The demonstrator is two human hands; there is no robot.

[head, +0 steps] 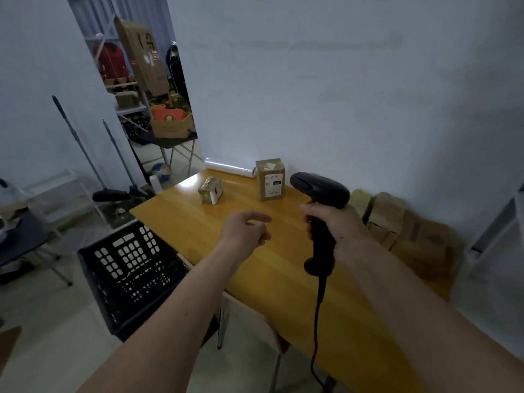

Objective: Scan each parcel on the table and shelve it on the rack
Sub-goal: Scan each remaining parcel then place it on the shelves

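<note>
Right hand grips the black scanner by its handle, head aimed forward over the table. Left hand hangs loosely curled above the tabletop, holding nothing. I note two parcels at the far end: the upright parcel stands straight ahead of the scanner head, label facing me; the small parcel lies beyond and to the left of the left hand. I judge the upright parcel the readier scan, its long axis vertical.
</note>
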